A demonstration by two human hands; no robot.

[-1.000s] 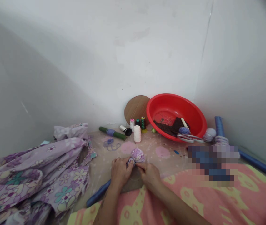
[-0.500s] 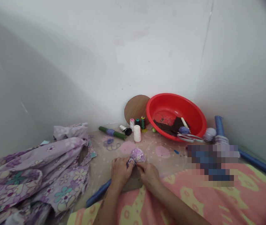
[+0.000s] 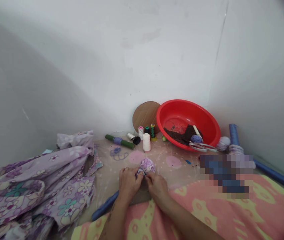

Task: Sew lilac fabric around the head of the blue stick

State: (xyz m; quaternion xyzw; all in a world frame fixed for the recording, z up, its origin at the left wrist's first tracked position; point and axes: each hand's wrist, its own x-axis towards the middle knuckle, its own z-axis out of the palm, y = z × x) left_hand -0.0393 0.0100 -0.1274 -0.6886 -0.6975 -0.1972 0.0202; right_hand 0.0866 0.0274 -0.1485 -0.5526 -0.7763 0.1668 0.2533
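A small rounded piece of floral fabric (image 3: 147, 165), purple and white, sits between my hands above the mat. My left hand (image 3: 129, 182) is closed on its gathered edge, thumb and fingers pinching the bunched cloth. My right hand (image 3: 158, 186) is closed in a pinch right beside that gather, fingertips touching or nearly touching it. Whatever lies between the right fingertips is too small to make out. A white thread spool (image 3: 146, 142) stands upright just beyond the fabric piece.
A large floral cloth (image 3: 66, 186) lies heaped at left. Behind are a green stick (image 3: 124, 143), several spools and a cardboard disc (image 3: 144, 116). A red basin (image 3: 212, 123) holds dark material, with scissors (image 3: 203, 147) at its rim. A pink-yellow cloth (image 3: 194, 206) lies in front.
My right hand has shifted slightly left, closer to the gathered fabric. My left hand and the fabric piece look almost unmoved.
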